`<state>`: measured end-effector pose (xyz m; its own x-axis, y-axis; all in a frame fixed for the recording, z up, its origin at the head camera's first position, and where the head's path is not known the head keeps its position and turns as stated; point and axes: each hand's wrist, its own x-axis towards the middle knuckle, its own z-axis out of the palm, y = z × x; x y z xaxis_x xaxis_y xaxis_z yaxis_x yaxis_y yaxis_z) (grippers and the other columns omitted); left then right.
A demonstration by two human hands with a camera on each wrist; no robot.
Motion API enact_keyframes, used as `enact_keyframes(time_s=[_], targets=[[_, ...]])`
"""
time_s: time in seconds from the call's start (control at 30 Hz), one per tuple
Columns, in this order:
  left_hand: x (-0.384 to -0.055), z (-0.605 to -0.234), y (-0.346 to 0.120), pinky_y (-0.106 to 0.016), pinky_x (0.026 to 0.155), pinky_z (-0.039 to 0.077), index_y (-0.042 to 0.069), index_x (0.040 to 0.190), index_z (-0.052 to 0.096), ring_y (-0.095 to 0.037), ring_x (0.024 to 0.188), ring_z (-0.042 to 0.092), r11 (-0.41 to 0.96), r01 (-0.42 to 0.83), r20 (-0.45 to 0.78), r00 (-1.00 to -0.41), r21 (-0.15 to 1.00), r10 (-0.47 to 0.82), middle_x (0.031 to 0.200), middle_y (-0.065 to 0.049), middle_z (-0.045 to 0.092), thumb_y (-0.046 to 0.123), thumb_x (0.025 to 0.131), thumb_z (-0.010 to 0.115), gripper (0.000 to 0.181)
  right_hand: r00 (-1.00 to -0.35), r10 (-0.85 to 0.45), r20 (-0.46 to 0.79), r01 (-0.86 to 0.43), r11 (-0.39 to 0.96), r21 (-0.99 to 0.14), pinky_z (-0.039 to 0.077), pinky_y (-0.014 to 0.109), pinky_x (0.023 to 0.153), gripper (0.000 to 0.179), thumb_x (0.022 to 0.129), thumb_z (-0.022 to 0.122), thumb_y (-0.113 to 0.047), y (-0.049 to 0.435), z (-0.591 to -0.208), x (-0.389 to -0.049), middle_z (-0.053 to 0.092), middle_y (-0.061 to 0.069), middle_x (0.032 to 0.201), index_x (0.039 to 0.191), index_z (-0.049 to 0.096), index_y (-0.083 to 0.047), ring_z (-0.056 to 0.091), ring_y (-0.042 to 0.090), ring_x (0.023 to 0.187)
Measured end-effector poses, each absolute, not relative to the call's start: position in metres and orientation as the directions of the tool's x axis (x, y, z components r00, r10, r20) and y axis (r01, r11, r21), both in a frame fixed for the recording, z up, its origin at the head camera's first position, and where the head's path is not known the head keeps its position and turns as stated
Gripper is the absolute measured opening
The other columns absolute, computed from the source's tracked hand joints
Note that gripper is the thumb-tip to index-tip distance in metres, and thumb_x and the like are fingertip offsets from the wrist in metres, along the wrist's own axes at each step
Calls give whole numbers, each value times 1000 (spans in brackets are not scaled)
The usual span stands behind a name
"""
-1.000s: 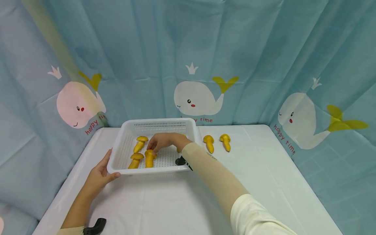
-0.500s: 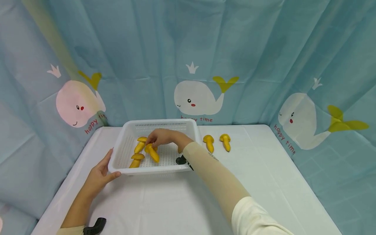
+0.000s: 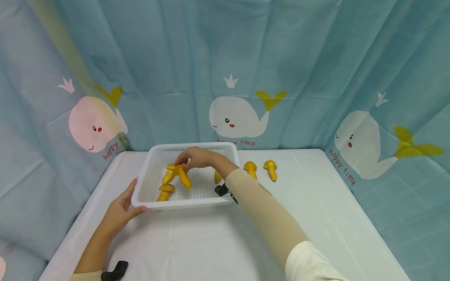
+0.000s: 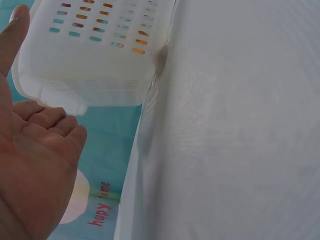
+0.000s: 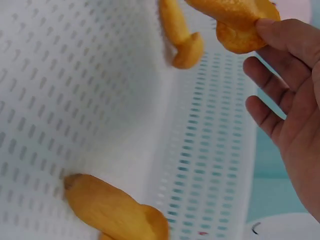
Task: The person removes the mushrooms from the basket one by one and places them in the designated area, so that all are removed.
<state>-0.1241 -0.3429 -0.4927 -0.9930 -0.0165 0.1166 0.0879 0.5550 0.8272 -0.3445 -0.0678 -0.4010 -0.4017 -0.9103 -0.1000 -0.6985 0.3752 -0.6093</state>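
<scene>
Thumb and fingers of my left hand (image 3: 119,208) hold the front left corner of a white perforated plastic basket (image 3: 190,203). In the left wrist view this hand is beside the basket's wall (image 4: 85,65). Over the basket, my right hand (image 3: 198,157) pinches a yellow toy mushroom (image 3: 184,180) by its cap between thumb and fingers, its stem slanting down. The right wrist view shows the held mushroom (image 5: 240,17) at the top. Inside lie a mushroom at the back left (image 3: 168,176), a mushroom at the front left (image 3: 165,192) and a mushroom at the right (image 3: 218,176), partly hidden by the right arm.
To the right of the basket, a mushroom (image 3: 250,168) and another mushroom (image 3: 270,169) lie on the white table (image 3: 316,203). A blue whale-print curtain (image 3: 299,58) encloses the back and sides. The right forearm crosses the basket's front right corner.
My right hand has lifted the mushroom from the basket's front left part and moved it up and slightly back, its stem now slanting right. The left hand stays at the corner.
</scene>
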Motion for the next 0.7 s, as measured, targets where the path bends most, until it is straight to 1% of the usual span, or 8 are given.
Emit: enact_keyframes(time_s=[0.13,0.17,0.27,0.33,0.4,0.47,0.53,0.7], targets=[[-124,-495,-343,-6,106,23,38,164,12,13,148,13,566,85,115,-993,820,-18,171,12,11,26,92,79,99,-426,-902,-67,-708,379,-596,51,19,96,32,102,64,-16,-53,-383,-342,68,-11,125,134,69,-17,59,8,112],[-124,-495,-343,-11,110,25,38,164,12,13,148,13,570,83,115,-993,817,-20,170,13,11,27,92,79,99,-436,-898,-58,-709,383,-593,50,20,98,33,102,64,-16,-49,-379,-342,68,-11,126,135,68,-17,58,8,113],[-123,-496,-342,-35,116,30,39,163,11,13,147,14,585,72,110,-994,808,-28,170,16,11,29,91,79,100,-462,-887,-33,-704,389,-594,49,25,103,34,102,63,-17,-36,-368,-342,67,-10,131,136,68,-16,58,9,117],[-124,-495,-342,-54,114,30,38,164,11,11,148,13,579,72,108,-994,812,-28,170,16,11,29,91,79,100,-471,-882,-12,-706,385,-595,49,29,106,33,102,63,-15,-27,-361,-342,68,-8,132,136,68,-15,59,10,118],[-124,-494,-342,-66,109,30,37,164,12,8,150,13,570,70,106,-994,818,-30,170,16,11,29,91,80,100,-479,-878,6,-712,384,-588,49,29,106,33,102,62,-14,-18,-354,-342,68,-6,130,135,68,-15,59,11,118],[-124,-494,-342,-70,108,30,36,164,13,6,151,12,557,69,102,-994,828,-29,170,16,11,28,91,80,100,-495,-869,27,-726,396,-561,48,28,105,32,102,63,-15,-8,-350,-341,69,-7,129,133,69,-17,60,13,119],[-124,-495,-341,-71,108,30,37,164,13,5,152,12,554,69,101,-994,830,-28,170,16,11,28,91,80,100,-514,-856,59,-744,410,-527,48,27,104,31,102,64,-17,2,-346,-339,69,-8,127,132,70,-19,60,15,119],[-124,-496,-341,-67,107,31,40,163,13,9,149,14,570,77,109,-994,818,-22,170,15,12,28,91,80,100,-563,-818,122,-751,443,-490,50,31,99,29,102,65,-20,31,-338,-330,69,-8,124,130,72,-19,59,18,117]])
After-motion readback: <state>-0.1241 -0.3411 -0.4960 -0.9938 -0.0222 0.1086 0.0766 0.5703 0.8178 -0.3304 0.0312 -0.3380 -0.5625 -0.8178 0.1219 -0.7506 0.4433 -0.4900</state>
